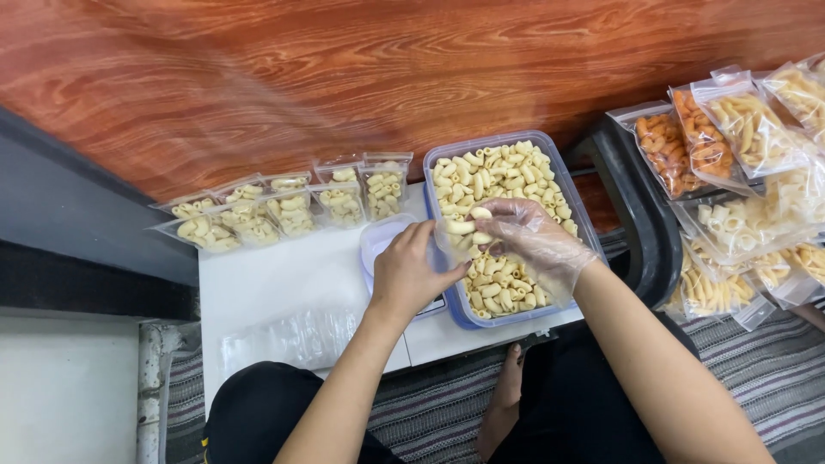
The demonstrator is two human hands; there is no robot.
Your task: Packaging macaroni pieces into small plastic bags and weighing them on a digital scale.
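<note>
Low white bench [284, 279] before me. On it: clear tub of macaroni [507, 176] at 2 o'clock, row of filled pasta bags [288, 206] along 11 o'clock edge, empty bags [288, 335] at 8 o'clock, white scale [382, 241] at centre.

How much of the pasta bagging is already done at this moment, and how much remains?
Done: a row of filled small bags lies on the white table. In hand: the gloved right hand drops pasta into a bag held by the left hand. Left: the plastic tub is nearly full, and empty bags wait.
</note>
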